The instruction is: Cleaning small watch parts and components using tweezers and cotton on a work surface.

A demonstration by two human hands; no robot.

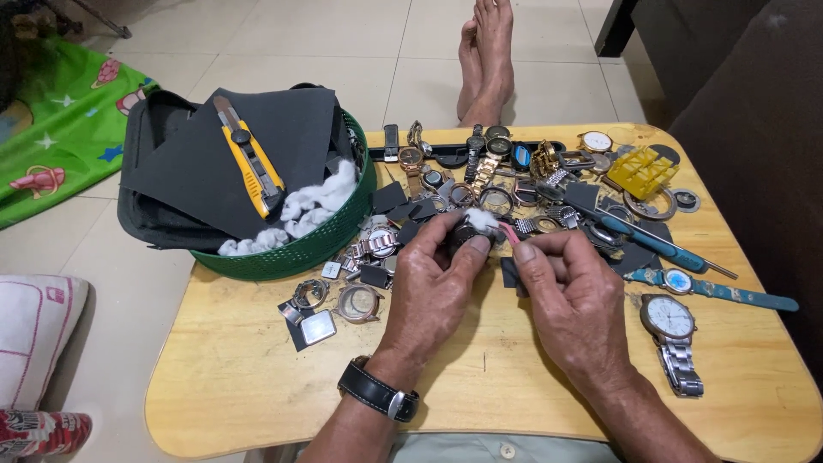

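The fingers (477, 249) of the left hand (433, 291) are clamped on a small round watch case (467, 231), held just above the bench (257, 377). On it sits a tuft of white cotton (482, 219). The right hand (570, 296) pinches a thin pink-handled tool (511, 234) between thumb and forefinger, its tip at the cotton. The work in hand looks like wiping or cleaning the case; the next move would call for a steady left grip and light pressure from the tool, so the cotton stays put.

To the right lie a silver wristwatch (670, 330) and a blue-strapped watch (703, 285). Beyond the hands is a heap of watch parts (506, 176). Farther left stands a green basket (309, 249) with dark sheets, cotton and a yellow utility knife (249, 159).
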